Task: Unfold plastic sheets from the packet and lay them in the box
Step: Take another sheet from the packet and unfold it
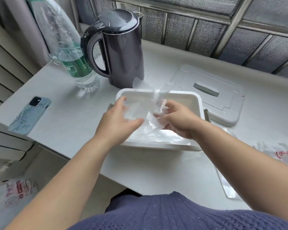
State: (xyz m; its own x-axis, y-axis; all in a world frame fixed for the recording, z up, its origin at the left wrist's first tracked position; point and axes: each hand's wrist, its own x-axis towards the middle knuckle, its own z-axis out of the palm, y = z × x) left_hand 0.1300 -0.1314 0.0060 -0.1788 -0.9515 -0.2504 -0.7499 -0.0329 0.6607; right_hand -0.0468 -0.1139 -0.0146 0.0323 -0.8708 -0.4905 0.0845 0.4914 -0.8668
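Sheet [157, 102] bunched in right grip [178, 121] over box [195, 100]; left grip [118, 117] spread wide alongside.

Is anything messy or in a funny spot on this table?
The phone lies right at the table's left edge, where a bump might knock it off. The plastic sheet gripped by the right hand is bunched up and pokes over the box's far rim instead of lying flat.
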